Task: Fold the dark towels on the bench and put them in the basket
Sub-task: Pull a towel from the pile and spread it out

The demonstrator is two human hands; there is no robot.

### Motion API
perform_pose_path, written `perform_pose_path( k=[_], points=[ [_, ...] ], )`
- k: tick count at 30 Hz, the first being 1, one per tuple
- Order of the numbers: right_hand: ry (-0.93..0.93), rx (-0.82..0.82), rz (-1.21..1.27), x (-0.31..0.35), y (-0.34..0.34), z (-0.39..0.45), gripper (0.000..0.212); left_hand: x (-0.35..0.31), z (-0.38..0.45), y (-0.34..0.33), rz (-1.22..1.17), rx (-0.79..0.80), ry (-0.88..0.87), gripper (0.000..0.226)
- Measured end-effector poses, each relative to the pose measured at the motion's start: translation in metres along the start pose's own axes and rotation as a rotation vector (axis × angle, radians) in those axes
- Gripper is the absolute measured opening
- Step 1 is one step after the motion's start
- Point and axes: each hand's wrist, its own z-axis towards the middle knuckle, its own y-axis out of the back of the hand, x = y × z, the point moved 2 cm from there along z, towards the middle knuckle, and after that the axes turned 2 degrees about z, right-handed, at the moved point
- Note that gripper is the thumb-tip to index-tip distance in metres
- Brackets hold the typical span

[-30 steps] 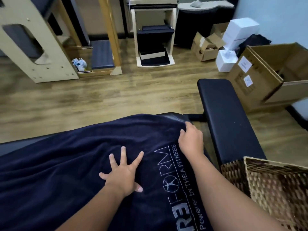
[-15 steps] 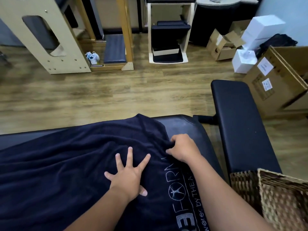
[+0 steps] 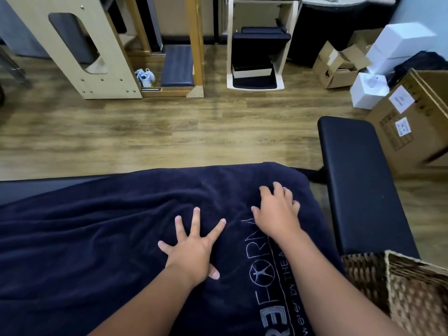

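Observation:
A dark navy towel (image 3: pixel 97 234) with pale printed lettering lies spread over the bench (image 3: pixel 29 187), covering nearly all of it. My left hand (image 3: pixel 191 246) presses flat on the towel's middle, fingers spread wide. My right hand (image 3: pixel 276 209) rests palm down on the towel near its far right corner, fingers apart and holding nothing. The woven basket (image 3: pixel 407 292) stands at the lower right, beside the bench; its inside is out of sight.
A second black padded bench (image 3: pixel 358 180) runs along the right, between the towel and the basket. Cardboard boxes (image 3: pixel 412 117) and white boxes (image 3: pixel 371 90) crowd the far right. Wooden frames and a step stool (image 3: pixel 257 57) stand across the wood floor.
My right hand let go of the bunched towel corner, which now lies spread back out to the right, and the hand rests flat. My left hand stays pressed in place.

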Motion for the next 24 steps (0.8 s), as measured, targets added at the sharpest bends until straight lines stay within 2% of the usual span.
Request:
perform_pose_path(
  k=[3,10,13,16,18,21,24],
  points=[
    [0.047,-0.091,0.011,0.013,-0.027,-0.041,0.055,0.001,0.001,-0.001,-0.009,0.006,-0.001,0.125],
    [0.139,-0.138,0.029,0.028,-0.072,-0.146,0.059,0.012,-0.013,-0.003,-0.104,-0.054,-0.102,0.113],
    [0.210,-0.148,0.020,0.029,-0.082,-0.191,0.061,0.035,-0.035,-0.008,-0.205,-0.157,-0.193,0.090],
    [0.305,-0.129,-0.007,0.026,-0.093,-0.231,0.059,0.063,-0.068,-0.022,-0.256,-0.273,-0.226,0.048],
    [0.312,-0.126,-0.027,0.028,-0.100,-0.261,0.058,0.083,-0.104,-0.049,-0.214,-0.433,-0.288,0.025],
    [0.278,-0.210,0.010,0.035,-0.108,-0.307,0.051,0.118,-0.158,-0.099,-0.113,-0.674,-0.301,0.013],
    [0.266,-0.293,0.015,0.037,-0.112,-0.345,0.026,0.144,-0.201,-0.136,0.001,-0.639,-0.355,0.016]
  ],
)
